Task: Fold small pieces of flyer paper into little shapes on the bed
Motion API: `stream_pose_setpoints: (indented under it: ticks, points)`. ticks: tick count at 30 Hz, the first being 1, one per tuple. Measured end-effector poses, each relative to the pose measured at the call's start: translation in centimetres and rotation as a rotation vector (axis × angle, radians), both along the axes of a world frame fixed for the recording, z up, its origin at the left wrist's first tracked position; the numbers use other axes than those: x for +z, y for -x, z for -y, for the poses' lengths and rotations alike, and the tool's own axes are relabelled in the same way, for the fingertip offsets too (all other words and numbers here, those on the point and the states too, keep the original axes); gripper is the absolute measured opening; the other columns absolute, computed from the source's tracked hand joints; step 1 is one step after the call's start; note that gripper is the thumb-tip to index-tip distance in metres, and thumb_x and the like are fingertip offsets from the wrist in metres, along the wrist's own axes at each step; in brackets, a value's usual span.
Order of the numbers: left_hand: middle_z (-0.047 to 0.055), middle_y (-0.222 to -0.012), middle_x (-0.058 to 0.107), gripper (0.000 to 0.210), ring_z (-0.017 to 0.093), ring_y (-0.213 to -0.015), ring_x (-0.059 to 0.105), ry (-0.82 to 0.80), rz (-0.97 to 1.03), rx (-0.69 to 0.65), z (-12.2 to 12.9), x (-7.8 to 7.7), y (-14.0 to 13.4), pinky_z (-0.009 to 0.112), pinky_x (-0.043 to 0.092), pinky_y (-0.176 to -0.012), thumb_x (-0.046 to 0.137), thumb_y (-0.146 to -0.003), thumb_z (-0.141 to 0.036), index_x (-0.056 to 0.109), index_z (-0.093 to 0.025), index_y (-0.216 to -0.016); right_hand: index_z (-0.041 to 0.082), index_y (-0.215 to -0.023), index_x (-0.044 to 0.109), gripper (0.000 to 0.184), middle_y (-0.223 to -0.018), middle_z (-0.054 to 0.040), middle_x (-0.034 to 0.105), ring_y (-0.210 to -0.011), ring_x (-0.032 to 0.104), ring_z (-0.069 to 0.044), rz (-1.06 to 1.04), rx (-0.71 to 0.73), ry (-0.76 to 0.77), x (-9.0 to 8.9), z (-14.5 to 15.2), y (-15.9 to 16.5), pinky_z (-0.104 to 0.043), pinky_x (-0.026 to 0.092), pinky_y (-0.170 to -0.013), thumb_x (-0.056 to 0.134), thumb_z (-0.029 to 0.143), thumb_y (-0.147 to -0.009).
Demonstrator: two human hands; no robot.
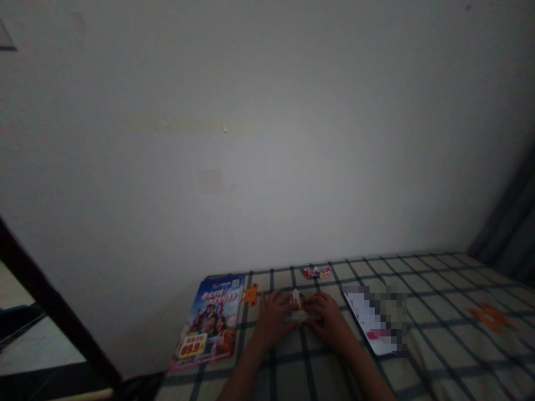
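In the head view, both my hands are together low in the middle, over a checked bed cover. Between them is a small whitish, upright piece (296, 301) with a pointed top and some orange, standing on what looks like a pale flat base. My left hand (273, 318) has its fingers curled onto the left side of this piece. From the other side, the bent fingers of my right hand (328, 317) grip it near a small dark part. My fingers cover much of the piece, and the dim light hides its exact kind.
A printed flyer (213, 320) lies to the left, with an orange cutout shape (251, 294) beside it. Behind my hands is a crumpled colourful wrapper (316, 272). A phone-like slab (370, 326), partly pixelated, rests at right. A wall (292, 167) rises behind the checked cover (443, 284).
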State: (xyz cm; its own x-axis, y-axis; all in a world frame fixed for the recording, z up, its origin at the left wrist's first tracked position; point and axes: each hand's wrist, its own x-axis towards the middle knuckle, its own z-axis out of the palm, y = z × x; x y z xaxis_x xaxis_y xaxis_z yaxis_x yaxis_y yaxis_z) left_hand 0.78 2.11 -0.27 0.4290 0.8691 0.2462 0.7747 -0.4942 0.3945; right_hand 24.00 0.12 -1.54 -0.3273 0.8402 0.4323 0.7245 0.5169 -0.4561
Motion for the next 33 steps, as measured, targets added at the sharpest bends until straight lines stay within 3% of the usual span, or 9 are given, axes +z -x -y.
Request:
stream_pose_setpoints:
  ticks: [8,23,33]
  points:
    - [-0.004,-0.140,0.061,0.039,0.033,-0.139,0.039,-0.028,0.022,0.002,0.4,0.5,-0.1,0.067,0.014,-0.119,0.063,-0.085,-0.065,0.067,-0.051,-0.122,0.029,-0.110,0.073,0.025,-0.122,-0.0060,0.068,-0.128,0.050,-0.027,-0.024,0.007,0.036,0.5,0.2,0.0,-0.048,0.039,-0.110,0.067,0.038,-0.088]
    - [-0.006,-0.140,0.062,0.028,0.032,-0.138,0.039,-0.012,0.029,0.005,0.5,0.9,-0.3,0.067,0.015,-0.119,0.060,-0.092,-0.053,0.070,-0.049,-0.117,0.034,-0.101,0.077,0.016,-0.118,-0.0038,0.071,-0.125,0.053,-0.028,0.013,-0.021,-0.086,-0.5,-0.1,-0.2,-0.050,0.041,-0.107,0.069,0.039,-0.088]
    - [-0.007,-0.138,0.063,0.027,0.031,-0.137,0.038,0.017,0.038,-0.002,0.6,1.4,-0.3,0.066,0.014,-0.119,0.054,-0.096,-0.053,0.071,-0.049,-0.116,0.031,-0.102,0.077,0.020,-0.114,-0.0034,0.074,-0.125,0.055,-0.026,-0.010,-0.013,-0.126,-1.3,-0.7,-0.4,-0.049,0.044,-0.108,0.061,0.026,-0.092]
